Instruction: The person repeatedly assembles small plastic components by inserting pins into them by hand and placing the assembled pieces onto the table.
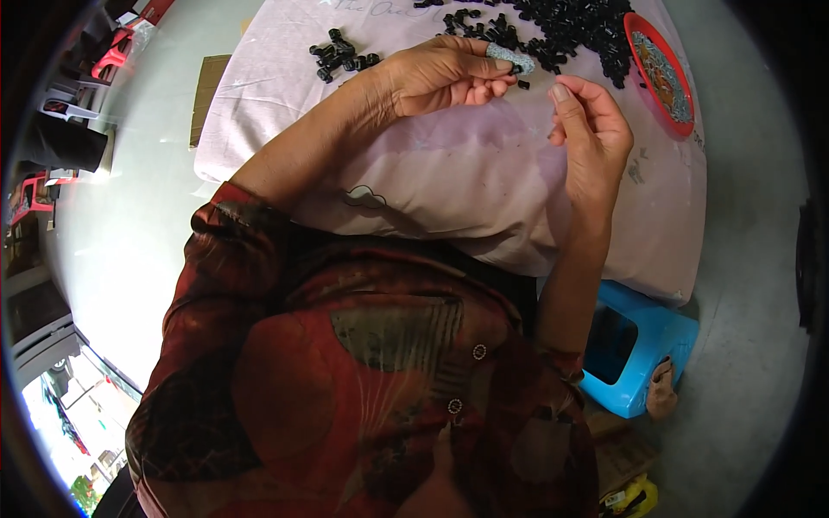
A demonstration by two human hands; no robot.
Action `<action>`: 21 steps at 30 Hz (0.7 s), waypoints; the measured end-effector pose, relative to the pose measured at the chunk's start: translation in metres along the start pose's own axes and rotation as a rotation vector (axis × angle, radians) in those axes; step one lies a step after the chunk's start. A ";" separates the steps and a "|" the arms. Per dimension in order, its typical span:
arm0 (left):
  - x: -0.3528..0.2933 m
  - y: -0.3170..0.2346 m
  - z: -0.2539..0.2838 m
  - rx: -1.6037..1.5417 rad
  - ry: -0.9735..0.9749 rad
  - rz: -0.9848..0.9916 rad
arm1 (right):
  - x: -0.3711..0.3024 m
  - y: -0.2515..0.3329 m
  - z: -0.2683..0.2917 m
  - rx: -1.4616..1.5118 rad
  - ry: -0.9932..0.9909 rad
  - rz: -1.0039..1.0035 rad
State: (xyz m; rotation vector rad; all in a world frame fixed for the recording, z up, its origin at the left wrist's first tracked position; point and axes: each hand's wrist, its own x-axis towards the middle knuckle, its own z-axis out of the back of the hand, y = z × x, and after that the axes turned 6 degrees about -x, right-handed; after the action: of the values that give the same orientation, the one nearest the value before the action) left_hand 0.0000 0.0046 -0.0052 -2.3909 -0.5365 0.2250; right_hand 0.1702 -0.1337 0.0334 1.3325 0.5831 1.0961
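Near the far side of the cloth-covered table, my left hand (440, 78) is closed, with a small black plastic part (517, 69) pinched at its fingertips. A pale speckled wrap (505, 56) covers its index finger. Just to the right, my right hand (594, 128) has thumb and index finger pressed together; whatever they hold, if anything, is too small to make out. The two hands are apart. Another loose black part (524, 85) lies on the cloth between them. Beyond them spreads a large heap of black plastic parts (579, 34).
A smaller cluster of black parts (341, 56) lies at the left. At the right edge stands a red basin (680, 128) holding small metal pieces (663, 82). A few metal pieces (636, 168) lie on the pink cloth (449, 186). Below is a blue plastic stool (669, 332).
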 end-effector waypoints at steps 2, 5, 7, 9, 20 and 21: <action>-0.003 0.000 -0.003 0.036 -0.008 -0.024 | 0.000 0.002 -0.008 0.095 0.011 0.013; -0.006 -0.003 -0.007 0.082 0.020 -0.069 | -0.004 0.006 -0.017 0.143 0.000 -0.004; -0.007 -0.002 -0.010 0.095 0.057 -0.089 | -0.007 0.005 -0.020 0.113 -0.035 0.051; -0.009 -0.002 -0.012 0.139 0.047 -0.100 | -0.007 0.004 -0.023 0.102 -0.045 0.074; -0.011 0.006 -0.017 0.312 -0.023 -0.167 | -0.012 -0.010 -0.031 0.056 -0.085 0.126; -0.011 0.007 -0.019 0.372 -0.037 -0.197 | -0.012 -0.011 -0.032 0.046 -0.096 0.134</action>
State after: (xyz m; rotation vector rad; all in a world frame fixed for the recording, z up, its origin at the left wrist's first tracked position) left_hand -0.0019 -0.0157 0.0046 -1.9639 -0.6791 0.2572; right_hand 0.1403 -0.1280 0.0129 1.4733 0.4554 1.1258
